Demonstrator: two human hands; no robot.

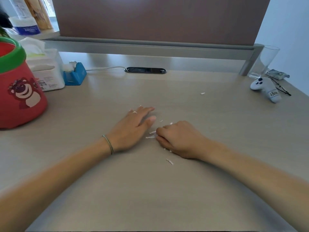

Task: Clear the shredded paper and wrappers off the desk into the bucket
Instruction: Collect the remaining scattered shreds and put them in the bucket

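My left hand [133, 126] lies flat, palm down, on the beige desk [117, 190] with fingers spread; a small white scrap sits on its knuckles. My right hand [177, 139] is curled beside it, fingertips pinching white shredded paper strips [151, 135] between the two hands. More scraps lie loose: one strip [169, 161] near my right wrist, one bit [202, 93] farther right. The red bucket [18, 91] with a green rim and a bear picture stands at the far left. A crumpled wrapper [276, 74] lies at the far right.
A white tissue box [46, 72] and a blue tape dispenser [75, 75] stand right of the bucket. A grey plush toy [265, 88] and a clear glass [265, 61] sit at the right. A partition with a shelf rail [150, 46] closes the back.
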